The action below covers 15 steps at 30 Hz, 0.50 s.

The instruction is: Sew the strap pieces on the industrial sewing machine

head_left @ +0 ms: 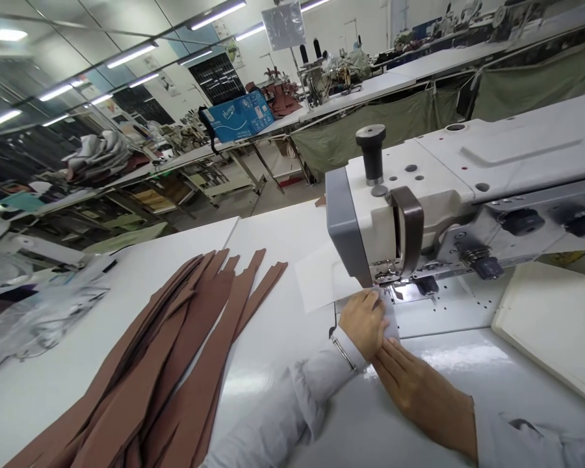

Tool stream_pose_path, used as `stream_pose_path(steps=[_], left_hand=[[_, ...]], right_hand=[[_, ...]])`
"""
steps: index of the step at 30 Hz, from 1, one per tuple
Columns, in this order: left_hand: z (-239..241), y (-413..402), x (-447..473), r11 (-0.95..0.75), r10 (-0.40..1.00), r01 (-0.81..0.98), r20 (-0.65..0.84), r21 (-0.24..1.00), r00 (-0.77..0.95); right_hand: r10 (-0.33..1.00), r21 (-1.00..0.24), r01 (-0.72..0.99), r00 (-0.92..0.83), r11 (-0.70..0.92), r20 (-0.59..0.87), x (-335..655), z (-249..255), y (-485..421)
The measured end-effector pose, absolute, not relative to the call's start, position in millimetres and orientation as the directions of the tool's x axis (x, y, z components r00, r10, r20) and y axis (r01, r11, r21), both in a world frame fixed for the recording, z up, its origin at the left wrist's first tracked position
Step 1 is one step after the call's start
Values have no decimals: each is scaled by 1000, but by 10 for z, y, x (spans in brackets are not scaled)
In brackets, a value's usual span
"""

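Observation:
My left hand (363, 322) is at the front of a white sewing machine head (409, 166), close to the needle area. Its fingers are bent over a narrow light grey piece (390, 317) and press it down by the presser foot. Just below, my right hand (419, 390) lies with its fingers stretched out and together. Their tips touch the lower end of the grey piece and meet the left hand. The right thumb is hidden. A white sheet (316, 279) lies on the table left of the machine head.
Long brown strips (175, 351) lie piled on the white table (268, 383) to my left. Clear plastic and another machine (43, 250) stand at the far left. Behind are more worktables, a blue box (238, 117) and a grey-green cloth skirt (375, 133). A white panel (556, 325) is at right.

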<state>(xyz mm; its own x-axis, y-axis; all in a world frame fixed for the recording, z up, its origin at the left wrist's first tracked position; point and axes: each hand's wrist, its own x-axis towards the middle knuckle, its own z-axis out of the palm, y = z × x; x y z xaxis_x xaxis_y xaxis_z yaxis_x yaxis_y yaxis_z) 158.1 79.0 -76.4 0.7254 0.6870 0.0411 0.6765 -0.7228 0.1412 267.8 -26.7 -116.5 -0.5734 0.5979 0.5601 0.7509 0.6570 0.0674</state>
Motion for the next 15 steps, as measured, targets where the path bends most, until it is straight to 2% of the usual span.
stream_pose_path(steps=[7, 12, 15], left_hand=[[-763, 904, 1625, -677, 727, 724, -27, 134, 686], [-804, 982, 1637, -672, 730, 728, -41, 134, 682], [-855, 962, 1614, -678, 728, 720, 1, 147, 686]], right_hand=[[611, 106, 734, -628, 671, 482, 2692, -1157, -98], [604, 83, 730, -618, 678, 503, 2705, -1195, -32], [609, 76, 740, -603, 668, 515, 2684, -1188, -33]])
